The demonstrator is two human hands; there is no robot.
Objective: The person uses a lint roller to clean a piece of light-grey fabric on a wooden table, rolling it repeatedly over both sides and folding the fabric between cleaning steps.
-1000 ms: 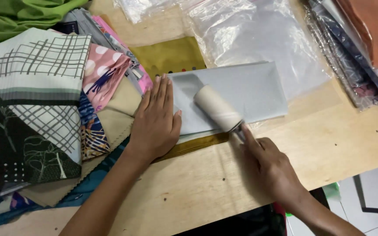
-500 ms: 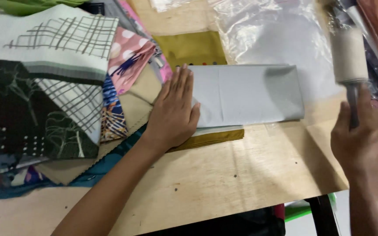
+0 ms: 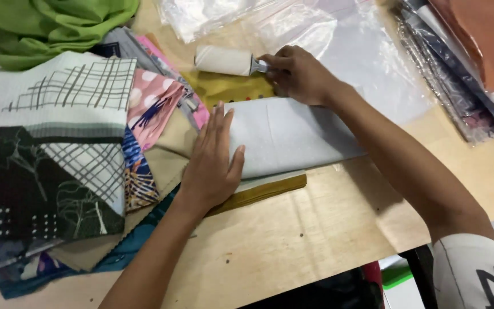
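Your left hand (image 3: 211, 166) lies flat, palm down, with the fingers stretched out and slightly spread, holding nothing. It presses on the left end of the folded pale grey-blue cloth (image 3: 293, 137), which rests on the light plywood table (image 3: 327, 229). The fingertips point away from you toward the far edge of that cloth, and the thumb sits on its near left corner. Under the grey-blue piece a folded mustard-yellow cloth (image 3: 258, 194) sticks out along the near edge, just beside the heel of your hand.

Your right hand (image 3: 298, 74) reaches across the far side of the grey-blue cloth, fingers curled and closed around the handle of the white cylindrical lint roller (image 3: 224, 60). The roller's drum lies on its side to the left of your knuckles, beyond the far edge of the grey-blue cloth, over an olive-yellow fabric piece (image 3: 224, 88). The handle is almost wholly hidden inside your fist; only the short metal neck shows.

To the left of your left hand spreads a heap of patterned fabric swatches (image 3: 70, 149), with a crumpled green cloth (image 3: 47, 26) behind it. Clear plastic bags (image 3: 344, 40) lie beyond your right hand.
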